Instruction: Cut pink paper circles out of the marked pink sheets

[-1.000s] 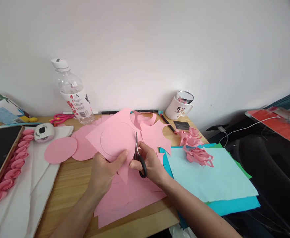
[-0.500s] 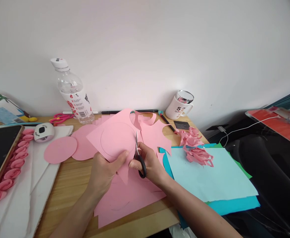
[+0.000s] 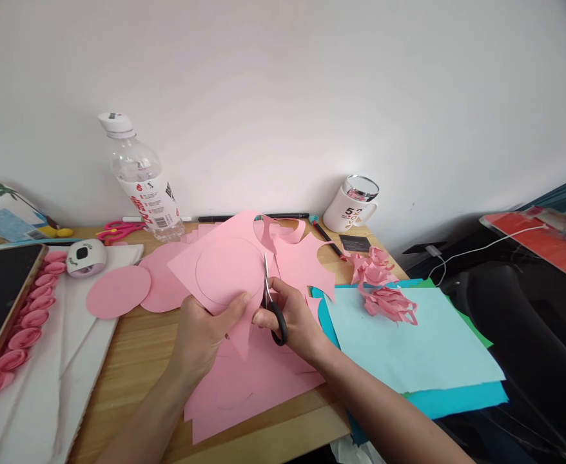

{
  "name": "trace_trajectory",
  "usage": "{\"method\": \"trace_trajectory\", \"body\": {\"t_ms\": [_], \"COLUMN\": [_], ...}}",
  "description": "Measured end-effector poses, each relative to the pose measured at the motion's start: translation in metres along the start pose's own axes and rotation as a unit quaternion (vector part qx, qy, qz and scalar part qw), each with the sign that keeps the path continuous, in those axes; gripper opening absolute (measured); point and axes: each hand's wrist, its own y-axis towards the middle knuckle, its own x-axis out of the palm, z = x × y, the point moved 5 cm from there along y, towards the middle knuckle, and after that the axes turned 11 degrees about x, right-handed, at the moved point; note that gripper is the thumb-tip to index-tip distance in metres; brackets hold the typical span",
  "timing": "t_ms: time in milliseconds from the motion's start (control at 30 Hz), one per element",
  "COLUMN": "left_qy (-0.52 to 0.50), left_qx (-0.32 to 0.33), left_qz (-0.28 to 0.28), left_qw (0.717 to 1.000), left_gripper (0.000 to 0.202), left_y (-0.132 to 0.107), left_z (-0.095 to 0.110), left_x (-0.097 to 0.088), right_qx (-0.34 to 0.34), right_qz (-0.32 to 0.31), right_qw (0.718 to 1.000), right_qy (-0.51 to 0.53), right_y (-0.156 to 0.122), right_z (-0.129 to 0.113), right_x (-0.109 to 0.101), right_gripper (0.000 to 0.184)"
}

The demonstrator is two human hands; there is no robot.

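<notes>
Between thumb and fingers, my left hand (image 3: 210, 328) pinches a sheet of pink paper (image 3: 229, 267) with a circle drawn on it in a thin dark line. Black-handled scissors (image 3: 276, 319) are in my right hand (image 3: 290, 319), their blades pointing up at the sheet's right edge, close to the drawn line. Beneath both hands lie more pink sheets (image 3: 258, 393), one with a curved pencil mark. Two cut pink discs, a near one (image 3: 118, 292) and one partly behind the held sheet (image 3: 164, 280), rest to the left. Pink offcuts (image 3: 307, 261) with curved edges lie behind my right hand.
Crumpled pink scraps (image 3: 387, 303) sit on pale blue paper (image 3: 418, 341) at right. A mug (image 3: 345, 209) and a plastic bottle (image 3: 142, 187) stand along the wall. At left are a phone (image 3: 2, 290), rolled pink paper flowers (image 3: 24, 338) and pink scissors (image 3: 121, 231).
Hands and sheet stay almost in place. The scissor blades look slightly closer together, and the handle has shifted a touch.
</notes>
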Motion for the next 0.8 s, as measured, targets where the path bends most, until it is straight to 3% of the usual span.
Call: {"method": "trace_trajectory", "body": {"t_ms": [467, 800], "left_qy": [-0.067, -0.077], "left_qx": [0.002, 0.002], "left_qz": [-0.045, -0.015], "left_qw": [0.997, 0.997], "left_gripper": [0.023, 0.029], "left_y": [0.0002, 0.002], "left_z": [-0.0027, -0.0098], "left_x": [0.0024, -0.0022], "right_qx": [0.02, 0.009], "right_qz": [0.028, 0.032], "right_qw": [0.999, 0.999], "right_qy": [-0.037, -0.039], "right_y": [-0.0007, -0.0003], "right_z": [-0.001, -0.0019], "right_x": [-0.0013, -0.0011], "right_gripper": [0.044, 0.038]}}
